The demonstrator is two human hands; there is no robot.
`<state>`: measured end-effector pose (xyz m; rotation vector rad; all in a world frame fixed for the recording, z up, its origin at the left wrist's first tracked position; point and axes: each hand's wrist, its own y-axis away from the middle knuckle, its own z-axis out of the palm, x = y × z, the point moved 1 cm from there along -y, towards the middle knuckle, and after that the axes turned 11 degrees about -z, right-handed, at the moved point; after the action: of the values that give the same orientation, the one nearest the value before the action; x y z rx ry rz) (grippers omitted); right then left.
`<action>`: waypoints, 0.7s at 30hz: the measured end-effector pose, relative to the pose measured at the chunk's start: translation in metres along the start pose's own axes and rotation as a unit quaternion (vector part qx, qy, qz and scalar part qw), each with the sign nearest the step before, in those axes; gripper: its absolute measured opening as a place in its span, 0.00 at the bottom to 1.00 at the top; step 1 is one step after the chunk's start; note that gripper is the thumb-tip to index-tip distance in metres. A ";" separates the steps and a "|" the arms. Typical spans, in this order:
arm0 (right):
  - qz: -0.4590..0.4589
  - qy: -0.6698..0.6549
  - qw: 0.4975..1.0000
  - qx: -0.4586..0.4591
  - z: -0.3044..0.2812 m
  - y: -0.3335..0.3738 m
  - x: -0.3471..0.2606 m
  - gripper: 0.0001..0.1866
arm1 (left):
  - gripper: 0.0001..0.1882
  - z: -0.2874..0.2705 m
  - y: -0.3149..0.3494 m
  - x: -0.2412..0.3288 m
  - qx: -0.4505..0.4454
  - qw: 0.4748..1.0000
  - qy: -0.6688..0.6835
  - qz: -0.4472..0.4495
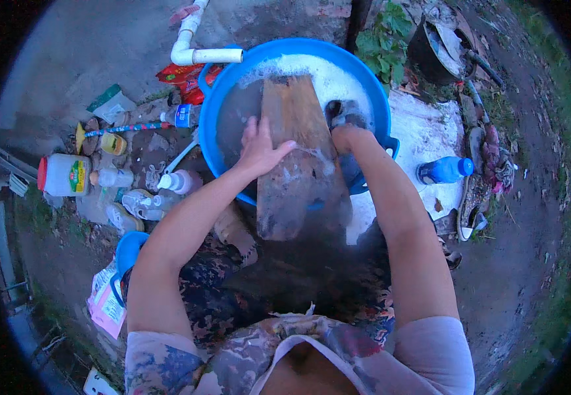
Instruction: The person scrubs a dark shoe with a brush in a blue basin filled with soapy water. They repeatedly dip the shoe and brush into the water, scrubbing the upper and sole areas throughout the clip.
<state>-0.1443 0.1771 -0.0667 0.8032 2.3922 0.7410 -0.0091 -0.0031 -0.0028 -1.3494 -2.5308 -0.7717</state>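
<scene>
A wide blue tub (382,99) of cloudy, sudsy water stands in front of me. A worn wooden board (296,125) leans in it, its near end over the tub's rim. My left hand (262,148) rests on the board's left edge with fingers stretched and thumb apart, holding nothing. At the board's right side, my right hand (351,137) is closed on a dark grey wet item (349,113) in the foam. Its kind, perhaps a shoe or cloth, is hard to tell. My right fingers are mostly hidden.
A white pipe (216,56) ends above the tub's far left rim. Bottles, a red-lidded jar (65,174) and pale shoes (142,203) lie to the left. On the right are a blue bottle (444,170), a white sheet (423,131), more footwear (473,191) and a dark bucket (437,52).
</scene>
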 end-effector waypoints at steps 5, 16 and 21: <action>0.031 -0.008 0.997 0.072 -0.021 0.035 -0.018 0.17 | 0.28 -0.007 -0.013 -0.039 -0.137 0.920 0.327 -0.167; 0.103 -0.626 0.713 0.298 -0.012 0.065 -0.022 0.21 | 0.10 -0.055 -0.015 0.023 -0.234 0.826 0.496 -0.133; -0.083 -0.781 0.584 0.203 -0.044 0.107 0.003 0.16 | 0.22 -0.059 -0.008 0.050 -0.218 0.784 0.574 -0.089</action>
<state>-0.1323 0.2374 0.0319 0.7811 0.8517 -0.5830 -0.0491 -0.0007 0.0634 -0.3725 -1.4969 -1.6348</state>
